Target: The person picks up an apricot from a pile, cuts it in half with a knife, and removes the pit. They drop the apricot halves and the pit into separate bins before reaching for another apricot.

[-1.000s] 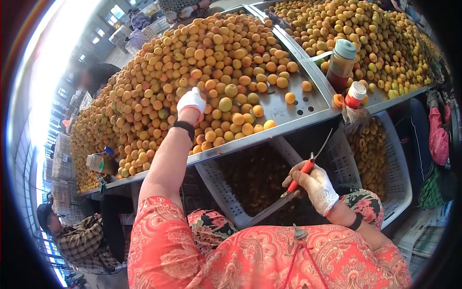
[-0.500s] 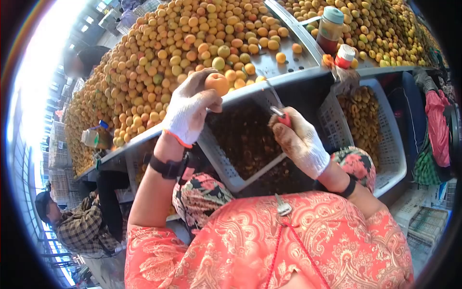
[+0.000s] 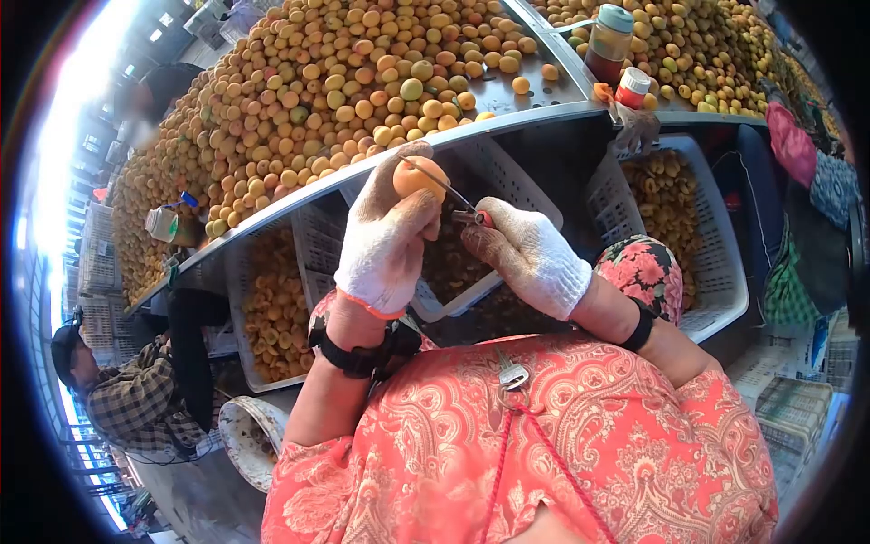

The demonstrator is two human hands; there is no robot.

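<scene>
In a stained white glove, my left hand point(image 3: 385, 245) is closed around an orange apricot point(image 3: 419, 184) just in front of the table edge. My right hand point(image 3: 536, 258), gloved too, grips a small knife point(image 3: 460, 199) with a red handle. The knife's thin blade lies across the upper face of the apricot. Below both hands is a plastic crate point(image 3: 458, 308) with dark contents, partly covered by the gloves. A large heap of whole apricots point(image 3: 308, 100) covers the metal table point(image 3: 553, 93) beyond my hands.
Crates of opened apricots stand at left point(image 3: 277, 313) and right point(image 3: 666, 204). A jar with dark liquid point(image 3: 609, 45) and a red bottle with a white cap point(image 3: 633, 88) sit on the table divider. A white bucket point(image 3: 249, 435) and a seated person point(image 3: 131, 399) are at lower left.
My hands have come together: the left has brought the apricot down and toward me, while the right has moved left, laying the blade on the fruit. The view has shifted, showing the left crate and bucket.
</scene>
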